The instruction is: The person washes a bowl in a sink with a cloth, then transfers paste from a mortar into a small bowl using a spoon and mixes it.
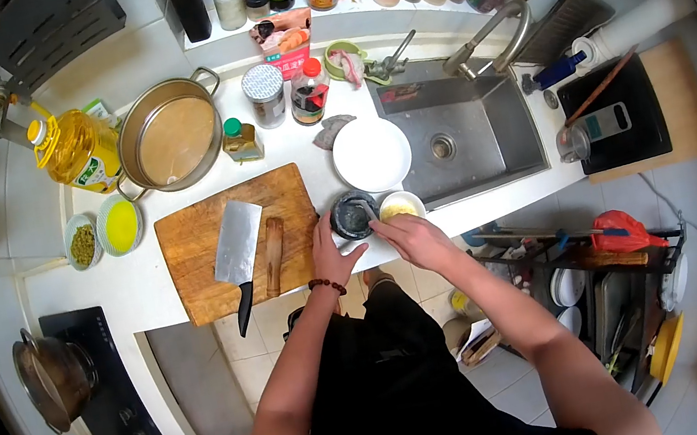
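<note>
A dark stone mortar stands near the counter's front edge. My left hand holds it at the left side, fingers along its wall and thumb spread toward the front. In my right hand is a slim grey utensil whose end reaches over the mortar's right rim; its exact kind is hard to make out. Just behind the right fingers sits a small white bowl with pale yellow minced food, partly covered by the hand. A larger white bowl is behind both.
On the left, a cutting board bears a cleaver and a wooden rod. Behind are a large pot, an oil bottle, jars and sauces. The sink lies to the right. A rack stands below.
</note>
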Demonstrator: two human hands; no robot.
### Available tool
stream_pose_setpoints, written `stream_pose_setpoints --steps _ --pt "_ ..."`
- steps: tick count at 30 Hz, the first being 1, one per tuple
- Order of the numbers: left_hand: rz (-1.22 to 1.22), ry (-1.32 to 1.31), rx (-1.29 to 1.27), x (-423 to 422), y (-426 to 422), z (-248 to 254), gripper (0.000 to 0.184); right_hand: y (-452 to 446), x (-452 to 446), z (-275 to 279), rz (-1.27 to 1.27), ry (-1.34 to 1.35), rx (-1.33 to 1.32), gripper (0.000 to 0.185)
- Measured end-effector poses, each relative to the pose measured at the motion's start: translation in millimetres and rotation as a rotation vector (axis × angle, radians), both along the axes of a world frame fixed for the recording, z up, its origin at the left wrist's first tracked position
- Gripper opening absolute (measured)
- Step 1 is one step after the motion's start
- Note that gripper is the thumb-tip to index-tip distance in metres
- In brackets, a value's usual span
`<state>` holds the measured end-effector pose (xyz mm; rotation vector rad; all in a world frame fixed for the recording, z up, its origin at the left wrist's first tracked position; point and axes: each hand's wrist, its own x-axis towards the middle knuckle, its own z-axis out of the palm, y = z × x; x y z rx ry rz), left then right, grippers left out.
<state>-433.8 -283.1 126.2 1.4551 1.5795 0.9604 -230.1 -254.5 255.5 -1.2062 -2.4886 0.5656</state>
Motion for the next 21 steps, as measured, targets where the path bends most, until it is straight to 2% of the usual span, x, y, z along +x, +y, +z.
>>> stream_pose_setpoints --steps 4,6,15,21 --pt "-0.006 -0.01 0.036 -2 1 -2 0.104 2 -4 -7 0.032 -0.041 -0.107 0.032" --pt "-0.011 -0.045 0.01 -3 0 0 0.104 1 -4 -12 -0.059 0.093 -0.074 0.025" --pt "-0.026 -0.038 -0.06 -7 -4 6 0.105 -2 -14 -7 -0.164 0.187 -0.081 0.023" --pt "-0.006 -0.053 -0.054 -4 -6 1 0.106 -3 -14 13 -0.025 0.032 0.014 0.022"
